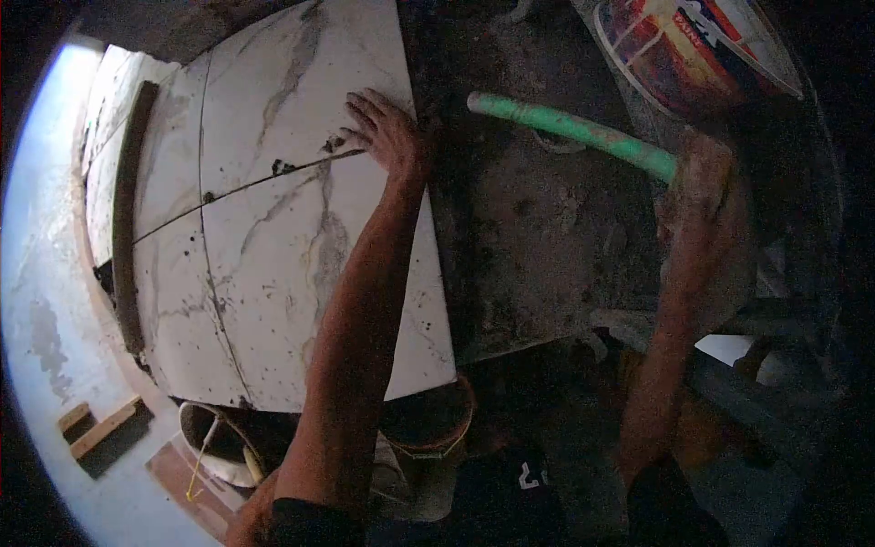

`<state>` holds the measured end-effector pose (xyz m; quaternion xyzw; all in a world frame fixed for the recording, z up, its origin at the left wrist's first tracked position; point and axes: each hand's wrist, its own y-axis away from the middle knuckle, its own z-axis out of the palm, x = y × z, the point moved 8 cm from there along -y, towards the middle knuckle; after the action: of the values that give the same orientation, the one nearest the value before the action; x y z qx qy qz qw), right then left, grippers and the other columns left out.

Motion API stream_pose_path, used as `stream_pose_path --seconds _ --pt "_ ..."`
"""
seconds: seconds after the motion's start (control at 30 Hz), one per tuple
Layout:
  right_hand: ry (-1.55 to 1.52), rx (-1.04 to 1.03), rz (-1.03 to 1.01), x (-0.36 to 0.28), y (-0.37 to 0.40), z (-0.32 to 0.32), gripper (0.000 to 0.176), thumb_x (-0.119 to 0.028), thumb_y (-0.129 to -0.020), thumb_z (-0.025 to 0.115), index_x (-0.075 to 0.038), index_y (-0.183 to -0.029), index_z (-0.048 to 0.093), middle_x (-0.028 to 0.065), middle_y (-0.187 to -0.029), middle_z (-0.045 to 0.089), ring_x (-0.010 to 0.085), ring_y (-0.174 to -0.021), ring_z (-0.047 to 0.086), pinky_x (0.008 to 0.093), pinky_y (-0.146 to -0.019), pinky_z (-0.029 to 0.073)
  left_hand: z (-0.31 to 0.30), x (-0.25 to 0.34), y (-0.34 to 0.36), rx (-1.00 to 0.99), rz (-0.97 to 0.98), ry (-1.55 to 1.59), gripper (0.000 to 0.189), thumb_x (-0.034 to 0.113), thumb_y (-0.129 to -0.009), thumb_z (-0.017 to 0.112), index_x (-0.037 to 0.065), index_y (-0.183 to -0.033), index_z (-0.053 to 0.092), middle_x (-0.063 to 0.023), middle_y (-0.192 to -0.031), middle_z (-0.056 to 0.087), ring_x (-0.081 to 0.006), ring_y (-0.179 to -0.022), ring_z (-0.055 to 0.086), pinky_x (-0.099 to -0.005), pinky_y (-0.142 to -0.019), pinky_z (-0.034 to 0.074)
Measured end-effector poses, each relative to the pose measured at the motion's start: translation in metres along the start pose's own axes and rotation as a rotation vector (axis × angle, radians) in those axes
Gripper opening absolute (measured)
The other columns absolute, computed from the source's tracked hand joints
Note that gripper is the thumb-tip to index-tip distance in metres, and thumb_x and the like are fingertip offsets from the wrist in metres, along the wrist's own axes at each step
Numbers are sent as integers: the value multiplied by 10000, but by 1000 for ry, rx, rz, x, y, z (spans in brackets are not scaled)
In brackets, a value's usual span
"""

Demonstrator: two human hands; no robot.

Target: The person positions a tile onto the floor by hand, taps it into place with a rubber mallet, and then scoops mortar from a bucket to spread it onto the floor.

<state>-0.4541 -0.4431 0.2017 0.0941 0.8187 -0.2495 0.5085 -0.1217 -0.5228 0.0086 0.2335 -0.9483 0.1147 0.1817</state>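
Left hand: The left hand (pixel 387 137) lies on the white tiles (pixel 264 100), near their right edge and by a dark gap. Its grip is loose, with the fingers a little apart.
Right hand: The right hand (pixel 700 178) is closed. Its grip is clamped on one end of the green stick (pixel 574 130).
Green stick: It is over the dark rough surface (pixel 538 246), to the right of the tiles. Its free end points toward the left hand.
Tiles: They are shiny, with gray wavy marks and dark crumbs.
Top right: A dirty paint bucket (pixel 702 59).
Near side: A bucket with tools (pixel 223 469) is by the tiles.
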Motion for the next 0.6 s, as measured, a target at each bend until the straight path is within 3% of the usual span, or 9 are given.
stream_pose_path --seconds 0.1,0.13,0.2,0.3,0.33,0.4,0.5,0.57,0.6 --pt "-75 105 7 16 -9 -8 494 -282 -748 635 -66 -1154 454 87 -853 571 115 -523 512 198 -395 393 -3 4 3 -4 41 -21 1061 495 -618 668 -87 -1304 105 -247 -1386 45 -345 -1299 15 -591 -980 -12" --pt "16 27 98 23 -15 -6 581 -372 -768 570 -52 -1218 387 135 -1030 479 205 -790 487 298 -596 417 -1 7 3 -33 42 -37 1048 485 -627 665 -87 -1303 104 -244 -1386 50 -343 -1300 18 -593 -979 -9" --pt "103 -49 190 25 -18 -3 676 -461 -788 504 -38 -1281 321 183 -1208 387 295 -1057 462 397 -798 440 4 9 2 -59 45 -53 1035 475 -636 661 -88 -1303 104 -241 -1387 54 -341 -1300 21 -594 -979 -6" --pt "160 -154 267 26 -16 10 670 -467 -787 514 -46 -1273 327 192 -1162 411 294 -979 509 354 -687 491 4 10 2 8 80 -122 1004 490 -658 630 -63 -1313 108 -215 -1396 63 -323 -1304 37 -588 -984 11" --pt "379 -191 31 33 -20 20 675 -463 -788 518 -42 -1274 316 192 -1165 405 291 -951 522 338 -648 500 4 8 1 -51 82 -135 987 503 -668 610 -48 -1319 113 -198 -1402 65 -311 -1306 43 -584 -987 19" --pt "607 -222 -193 40 -8 23 680 -459 -789 522 -38 -1276 304 192 -1167 398 287 -923 535 321 -608 508 6 0 3 -125 95 -147 971 517 -678 591 -32 -1324 117 -180 -1407 67 -298 -1308 49 -579 -990 27" --pt "69 -256 129 24 27 44 693 -446 -789 532 -23 -1275 280 201 -1186 375 288 -924 533 329 -628 511 1 -3 1 -108 213 -95 954 571 -698 539 -19 -1326 130 -155 -1406 115 -285 -1305 86 -570 -995 41" --pt "-44 -44 80 62 51 35 697 -439 -780 548 -30 -1274 276 196 -1197 367 294 -988 496 351 -676 503 3 -6 3 -94 235 -109 955 580 -696 537 -18 -1326 137 -156 -1403 125 -286 -1304 93 -568 -997 42" --pt "-39 -41 81 62 58 35 697 -439 -780 548 -30 -1274 276 196 -1197 367 294 -988 496 351 -676 503 2 -4 2 -62 248 -122 957 588 -695 534 -17 -1325 143 -157 -1401 134 -286 -1303 101 -567 -998 43"
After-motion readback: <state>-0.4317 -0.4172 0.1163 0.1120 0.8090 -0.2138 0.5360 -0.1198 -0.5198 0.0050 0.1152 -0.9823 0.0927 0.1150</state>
